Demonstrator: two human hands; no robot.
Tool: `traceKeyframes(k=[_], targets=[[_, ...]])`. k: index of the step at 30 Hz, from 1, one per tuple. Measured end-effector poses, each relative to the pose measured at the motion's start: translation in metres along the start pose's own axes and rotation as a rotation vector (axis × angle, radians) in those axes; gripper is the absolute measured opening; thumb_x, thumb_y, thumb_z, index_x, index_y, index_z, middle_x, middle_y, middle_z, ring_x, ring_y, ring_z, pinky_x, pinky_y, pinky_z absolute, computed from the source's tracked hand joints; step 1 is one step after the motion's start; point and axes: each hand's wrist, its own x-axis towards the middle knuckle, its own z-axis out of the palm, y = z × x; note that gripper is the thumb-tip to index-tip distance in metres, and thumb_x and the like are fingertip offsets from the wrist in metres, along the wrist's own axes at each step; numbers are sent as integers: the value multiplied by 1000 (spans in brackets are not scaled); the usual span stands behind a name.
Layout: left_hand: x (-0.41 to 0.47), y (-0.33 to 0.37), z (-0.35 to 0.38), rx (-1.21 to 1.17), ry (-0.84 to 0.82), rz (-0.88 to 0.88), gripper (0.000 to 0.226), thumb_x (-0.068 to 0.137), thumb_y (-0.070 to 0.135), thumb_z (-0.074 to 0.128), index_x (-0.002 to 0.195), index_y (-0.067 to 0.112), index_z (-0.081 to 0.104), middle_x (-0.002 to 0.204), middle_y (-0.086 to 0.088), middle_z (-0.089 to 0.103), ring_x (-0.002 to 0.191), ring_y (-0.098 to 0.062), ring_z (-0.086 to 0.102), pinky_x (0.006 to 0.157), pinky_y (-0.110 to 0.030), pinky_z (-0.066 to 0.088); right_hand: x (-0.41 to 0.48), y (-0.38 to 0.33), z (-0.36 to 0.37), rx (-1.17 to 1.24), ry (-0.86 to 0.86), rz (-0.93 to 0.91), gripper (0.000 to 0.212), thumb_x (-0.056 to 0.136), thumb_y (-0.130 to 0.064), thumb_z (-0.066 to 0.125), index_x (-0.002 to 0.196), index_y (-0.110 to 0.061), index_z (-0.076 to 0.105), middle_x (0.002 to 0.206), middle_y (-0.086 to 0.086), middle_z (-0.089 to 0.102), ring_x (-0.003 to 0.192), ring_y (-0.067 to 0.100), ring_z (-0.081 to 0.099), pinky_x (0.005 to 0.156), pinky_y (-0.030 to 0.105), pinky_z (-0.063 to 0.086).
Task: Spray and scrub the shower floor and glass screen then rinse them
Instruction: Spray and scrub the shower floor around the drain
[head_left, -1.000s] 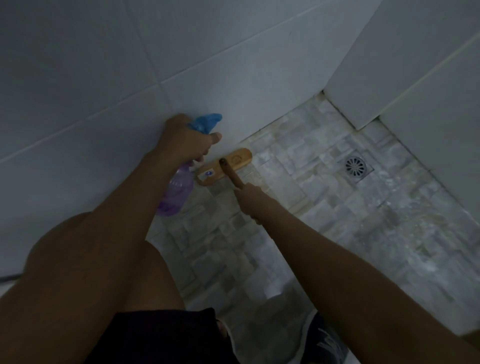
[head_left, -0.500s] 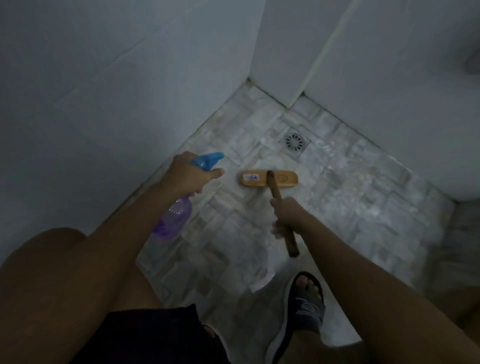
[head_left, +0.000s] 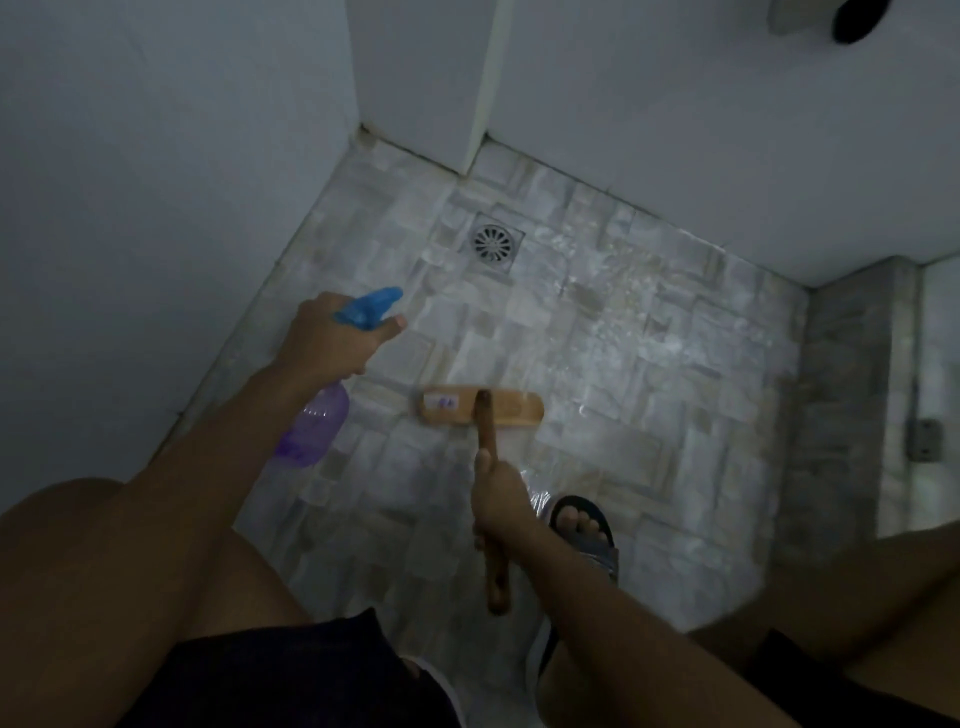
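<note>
While gripped, the brush (head_left: 485, 428) points toward drain (head_left: 493, 243).

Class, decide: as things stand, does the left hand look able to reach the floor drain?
Probably yes. Only bare floor tiles lie between the left hand and the drain, though its grip is taken up by the spray bottle.

— What are the walls (head_left: 156, 182) like?
— Plain, pale and dimly lit, meeting in a corner.
— And the floor (head_left: 649, 374)?
— Grey-white stone mosaic with a wet sheen. A round drain (head_left: 494, 243) sits near the corner, and a raised kerb (head_left: 841, 395) runs along one side.
</note>
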Motion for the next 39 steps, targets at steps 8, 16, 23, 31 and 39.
traceKeyframes(k=[8, 16, 23, 31, 39], targets=[[9, 9, 13, 20, 46, -21, 59, 74, 55, 79, 89, -1, 70, 77, -19, 71, 51, -21, 58, 53, -27, 51, 72, -81, -35, 319, 29, 63, 49, 104, -51, 31, 104, -8, 54, 76, 11, 53, 53, 25, 53, 44, 31, 48], [24, 10, 11, -33, 55, -34, 60, 71, 56, 81, 85, -1, 70, 72, -15, 71, 47, -16, 58, 48, -23, 51, 35, -26, -31, 28, -14, -8, 54, 104, -52, 29, 95, -6, 56, 79, 9, 58, 64, 24, 58, 54, 38, 56], [23, 15, 13, -52, 110, 57, 62, 72, 59, 79, 80, -2, 70, 73, -18, 72, 51, -21, 62, 55, -30, 56, 101, -122, -78, 181, 18, -19, 45, 106, -44, 30, 113, -4, 52, 76, 12, 51, 49, 22, 48, 43, 27, 42], [39, 15, 22, -52, 167, 65, 74, 66, 67, 77, 73, -5, 65, 66, -21, 67, 52, -26, 62, 59, -46, 59, 47, -42, -52, 57, -41, 51, 52, 103, -54, 30, 108, -8, 53, 85, 10, 56, 60, 23, 55, 46, 32, 51], [37, 35, 22, -93, 178, 127, 70, 70, 63, 79, 84, -5, 68, 73, -20, 70, 51, -26, 64, 55, -41, 59, 126, -158, -105, 220, 17, -40, 33, 108, -25, 27, 90, -10, 50, 87, 16, 52, 59, 24, 50, 57, 36, 48]])
